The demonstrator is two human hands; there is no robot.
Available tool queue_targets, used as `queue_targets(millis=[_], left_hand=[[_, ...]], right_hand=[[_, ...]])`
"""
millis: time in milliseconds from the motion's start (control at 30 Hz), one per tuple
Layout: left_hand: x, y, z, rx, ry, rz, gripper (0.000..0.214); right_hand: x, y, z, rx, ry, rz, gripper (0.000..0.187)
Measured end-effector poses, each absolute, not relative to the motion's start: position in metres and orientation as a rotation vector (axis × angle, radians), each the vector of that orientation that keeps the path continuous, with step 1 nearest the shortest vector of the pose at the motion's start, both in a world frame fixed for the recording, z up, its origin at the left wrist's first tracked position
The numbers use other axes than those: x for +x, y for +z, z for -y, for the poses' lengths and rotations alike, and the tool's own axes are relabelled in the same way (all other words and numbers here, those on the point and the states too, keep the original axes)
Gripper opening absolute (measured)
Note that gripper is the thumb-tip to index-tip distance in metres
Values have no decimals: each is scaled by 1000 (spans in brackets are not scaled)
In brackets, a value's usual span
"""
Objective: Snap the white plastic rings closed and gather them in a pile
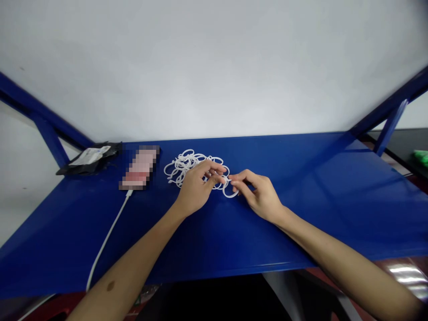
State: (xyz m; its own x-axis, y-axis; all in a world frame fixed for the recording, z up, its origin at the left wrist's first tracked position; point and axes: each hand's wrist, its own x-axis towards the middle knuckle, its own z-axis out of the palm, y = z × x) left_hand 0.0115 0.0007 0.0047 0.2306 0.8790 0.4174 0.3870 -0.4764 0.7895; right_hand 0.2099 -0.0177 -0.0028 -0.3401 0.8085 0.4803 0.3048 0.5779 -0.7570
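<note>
A heap of thin white plastic loops (187, 166) lies on a blue table (301, 200), near its back middle. My left hand (197, 187) rests at the heap's right side, fingers curled and pinching a loop. Just right of it, my right hand (261, 196) pinches one white loop (230, 192) at the heap's near right edge with thumb and forefinger. The two hands' fingertips almost meet over that loop.
A phone (140, 171) lies left of the heap, with a white cable (107, 236) running to the table's front edge. A black packet with a white label (90, 157) sits at the back left. Blue frame bars (388, 120) rise at both sides before a white wall.
</note>
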Motion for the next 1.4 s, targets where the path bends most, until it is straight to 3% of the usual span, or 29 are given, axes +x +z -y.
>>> queue_targets(millis=[367, 767, 1033, 1233, 1400], left_hand=[[5, 1, -2, 2301, 1218, -1263, 6], [-10, -13, -16, 2619, 839, -1590, 12], [-12, -22, -19, 2574, 872, -1618, 14], [-10, -21, -17, 2655, 765, -1593, 16], [-4, -15, -14, 2558, 892, -1597, 16]], right_hand=[[213, -5, 15, -822, 547, 2103, 16], [268, -19, -43, -1765, -82, 1996, 24], [269, -20, -41, -1812, -325, 2038, 30], [267, -17, -38, -1911, -280, 2076, 27], [265, -16, -37, -1882, -302, 2070, 28]])
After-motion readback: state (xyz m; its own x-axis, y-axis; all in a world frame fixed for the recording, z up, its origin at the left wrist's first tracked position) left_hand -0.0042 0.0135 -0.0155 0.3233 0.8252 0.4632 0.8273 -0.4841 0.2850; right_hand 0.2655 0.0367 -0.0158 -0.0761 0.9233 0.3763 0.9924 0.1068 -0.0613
